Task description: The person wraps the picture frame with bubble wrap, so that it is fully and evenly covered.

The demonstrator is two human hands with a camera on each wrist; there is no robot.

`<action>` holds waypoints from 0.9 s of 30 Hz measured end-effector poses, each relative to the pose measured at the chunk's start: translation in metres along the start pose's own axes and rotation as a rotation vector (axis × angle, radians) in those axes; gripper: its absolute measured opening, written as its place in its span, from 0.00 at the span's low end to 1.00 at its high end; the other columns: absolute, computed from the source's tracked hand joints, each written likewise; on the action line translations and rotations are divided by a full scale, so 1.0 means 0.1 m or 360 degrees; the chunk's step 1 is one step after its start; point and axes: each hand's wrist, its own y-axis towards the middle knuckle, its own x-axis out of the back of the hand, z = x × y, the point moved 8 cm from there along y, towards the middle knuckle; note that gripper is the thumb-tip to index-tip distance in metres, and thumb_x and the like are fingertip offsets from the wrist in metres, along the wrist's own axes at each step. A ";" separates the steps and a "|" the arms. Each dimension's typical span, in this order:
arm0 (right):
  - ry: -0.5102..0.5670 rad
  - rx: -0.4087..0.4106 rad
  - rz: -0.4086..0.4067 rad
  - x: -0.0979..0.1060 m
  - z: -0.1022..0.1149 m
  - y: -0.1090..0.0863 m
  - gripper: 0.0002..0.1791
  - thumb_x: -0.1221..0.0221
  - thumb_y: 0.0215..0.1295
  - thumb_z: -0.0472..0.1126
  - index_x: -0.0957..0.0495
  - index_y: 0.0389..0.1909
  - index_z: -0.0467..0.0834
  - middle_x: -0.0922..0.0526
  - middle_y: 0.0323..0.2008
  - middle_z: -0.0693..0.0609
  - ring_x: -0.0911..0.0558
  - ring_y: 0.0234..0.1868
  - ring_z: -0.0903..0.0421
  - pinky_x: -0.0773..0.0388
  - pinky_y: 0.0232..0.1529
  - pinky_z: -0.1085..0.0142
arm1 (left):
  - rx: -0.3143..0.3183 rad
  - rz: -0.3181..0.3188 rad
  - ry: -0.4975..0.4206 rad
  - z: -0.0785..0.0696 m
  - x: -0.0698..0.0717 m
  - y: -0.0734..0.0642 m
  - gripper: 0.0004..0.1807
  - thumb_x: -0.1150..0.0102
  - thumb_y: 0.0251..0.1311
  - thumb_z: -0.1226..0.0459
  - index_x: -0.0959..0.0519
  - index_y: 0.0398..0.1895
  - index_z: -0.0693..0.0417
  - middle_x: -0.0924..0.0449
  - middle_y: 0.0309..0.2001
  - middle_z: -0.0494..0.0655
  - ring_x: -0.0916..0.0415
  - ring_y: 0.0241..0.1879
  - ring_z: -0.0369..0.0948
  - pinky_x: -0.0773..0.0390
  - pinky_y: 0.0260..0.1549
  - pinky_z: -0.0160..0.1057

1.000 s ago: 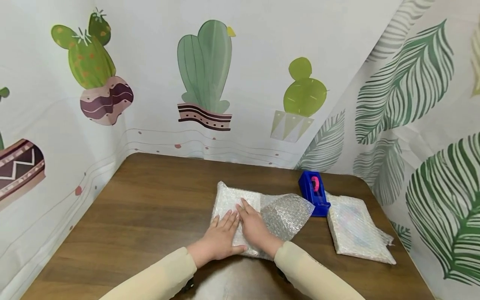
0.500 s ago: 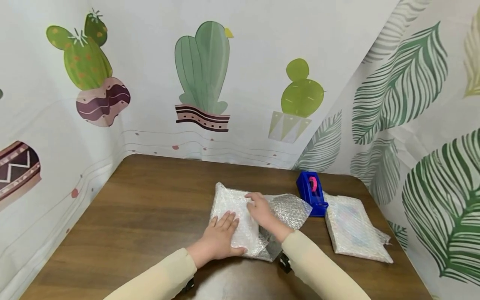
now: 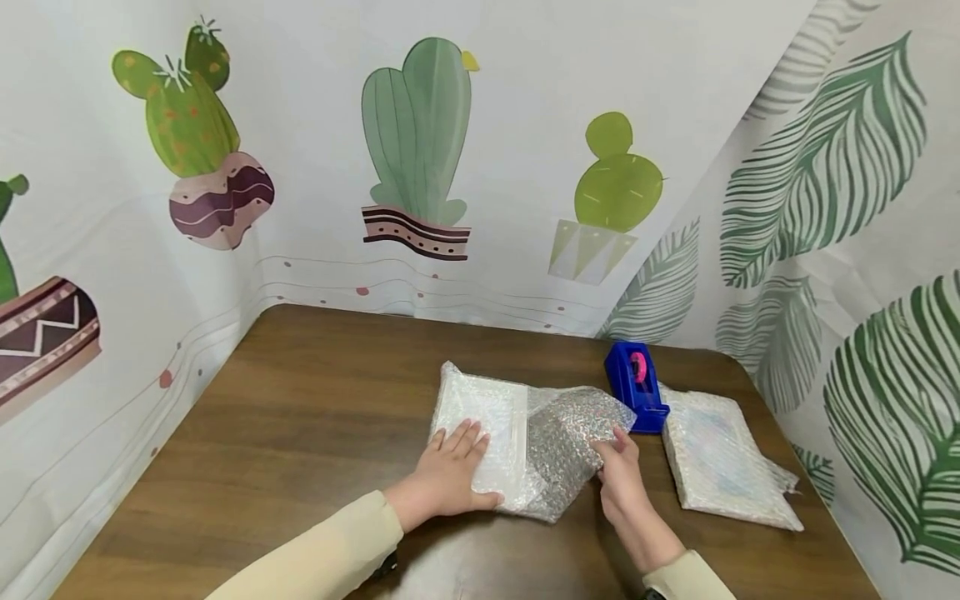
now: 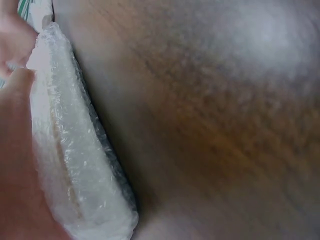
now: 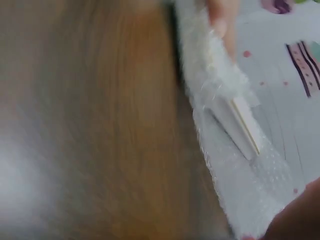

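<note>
A flat white item [image 3: 491, 400] lies partly covered in clear bubble wrap near the middle of the table. My left hand [image 3: 452, 475] rests on top of it with fingers spread and straight. To the right extends a loose flap of the bubble wrap [image 3: 566, 442], and my right hand [image 3: 624, 479] pinches its right edge between thumb and fingers. The left wrist view shows the wrapped near side [image 4: 85, 150] beside the left hand. From the right wrist view, a bare white corner [image 5: 242, 127] shows inside the wrap, above the right hand [image 5: 300, 217].
A blue tape dispenser [image 3: 633, 387] with a pink core stands behind the flap's right end. Right of it lies another bubble-wrapped package [image 3: 720, 458]. The brown wooden table [image 3: 315, 400] meets a printed cloth backdrop [image 3: 510, 167] at its far edge.
My right hand has lifted off the white item and moved right to the flap's edge, which it now grips. The left hand has stayed pressed on the item.
</note>
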 end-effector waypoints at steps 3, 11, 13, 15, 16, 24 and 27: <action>0.0240 -0.0158 0.0107 0.08 -0.11 -0.08 0.45 0.60 0.77 0.36 0.83 0.79 0.38 0.76 0.80 0.31 0.68 0.81 0.37 0.62 0.83 0.42 | -0.0002 0.0000 -0.0013 0.00 0.00 0.00 0.53 0.44 0.61 0.31 0.41 0.80 0.54 0.49 0.83 0.54 0.52 0.83 0.50 0.48 0.81 0.58; 0.0224 -0.0304 0.0156 0.35 -0.24 -0.07 0.46 0.58 0.81 0.41 0.85 0.78 0.37 0.27 0.57 0.57 0.26 0.55 0.66 0.25 0.59 0.73 | -0.0001 -0.0006 -0.0004 -0.01 -0.02 0.01 0.53 0.46 0.61 0.31 0.42 0.80 0.54 0.49 0.83 0.54 0.52 0.83 0.50 0.48 0.81 0.58; 0.0174 -0.0295 0.0195 0.39 -0.25 -0.03 0.44 0.58 0.81 0.41 0.80 0.79 0.35 0.22 0.44 0.68 0.24 0.45 0.72 0.25 0.50 0.78 | 0.0002 -0.0014 -0.0011 0.00 -0.01 0.01 0.53 0.45 0.61 0.31 0.41 0.80 0.54 0.49 0.83 0.54 0.52 0.83 0.50 0.48 0.81 0.58; 0.0092 -0.0297 0.0244 0.40 -0.26 0.00 0.37 0.58 0.81 0.39 0.66 0.80 0.33 0.20 0.37 0.71 0.23 0.40 0.73 0.25 0.45 0.78 | -0.0003 -0.0014 -0.0019 0.00 -0.01 0.01 0.53 0.45 0.61 0.31 0.41 0.80 0.54 0.49 0.83 0.54 0.52 0.83 0.51 0.48 0.80 0.59; 0.0031 -0.0304 0.0286 0.40 -0.27 0.01 0.33 0.58 0.81 0.39 0.58 0.79 0.33 0.20 0.36 0.70 0.23 0.39 0.72 0.25 0.43 0.78 | -0.0006 -0.0012 -0.0021 0.00 -0.01 0.01 0.53 0.45 0.61 0.31 0.41 0.80 0.55 0.49 0.83 0.54 0.53 0.83 0.51 0.48 0.80 0.59; -0.0262 -0.0360 0.0871 0.11 -0.32 0.03 0.13 0.51 0.81 0.49 0.25 0.55 0.48 0.17 0.35 0.63 0.26 0.29 0.70 0.26 0.30 0.79 | 0.0006 -0.0018 -0.0032 0.00 0.04 0.00 0.53 0.43 0.60 0.32 0.40 0.79 0.56 0.47 0.82 0.55 0.51 0.83 0.52 0.47 0.80 0.59; -0.0265 -0.0384 0.0979 -0.03 -0.35 0.03 0.17 0.52 0.81 0.55 0.23 0.52 0.49 0.15 0.32 0.64 0.28 0.24 0.71 0.29 0.27 0.79 | 0.0009 -0.0017 -0.0062 -0.01 0.06 -0.01 0.53 0.42 0.60 0.33 0.39 0.79 0.56 0.47 0.82 0.55 0.51 0.83 0.52 0.47 0.80 0.59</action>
